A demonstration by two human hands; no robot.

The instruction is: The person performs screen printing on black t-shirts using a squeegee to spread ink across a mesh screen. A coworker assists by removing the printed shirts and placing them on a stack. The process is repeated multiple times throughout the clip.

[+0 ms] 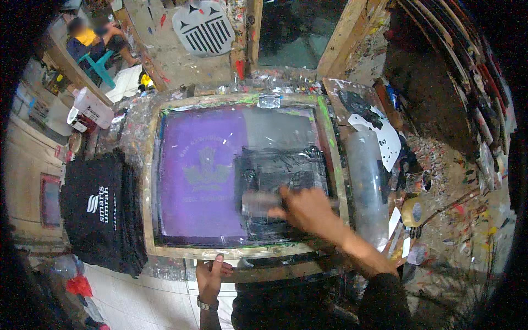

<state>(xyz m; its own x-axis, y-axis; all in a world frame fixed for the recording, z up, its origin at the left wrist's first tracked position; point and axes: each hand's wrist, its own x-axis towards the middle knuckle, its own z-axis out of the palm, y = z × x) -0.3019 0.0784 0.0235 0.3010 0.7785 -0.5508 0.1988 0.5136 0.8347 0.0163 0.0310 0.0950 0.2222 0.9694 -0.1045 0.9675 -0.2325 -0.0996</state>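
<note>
While the wooden-framed printing screen with purple mesh point(201, 176) lies flat on the paint-spattered workbench point(456, 220), a blurred grey squeegee point(263, 202) rests on its right half, in a patch of smeared black ink point(280, 170). The squeegee sits directly under the right hand point(307, 212), whose fingers are curled closed around its handle, the forearm reaching in from the lower right. Well apart from it, the left hand point(212, 276) presses on the near wooden rail of the frame, thumb laid on top and fingers folded beneath the edge. Just left of the screen lies a stack of folded black garments point(102, 212) with white print.
</note>
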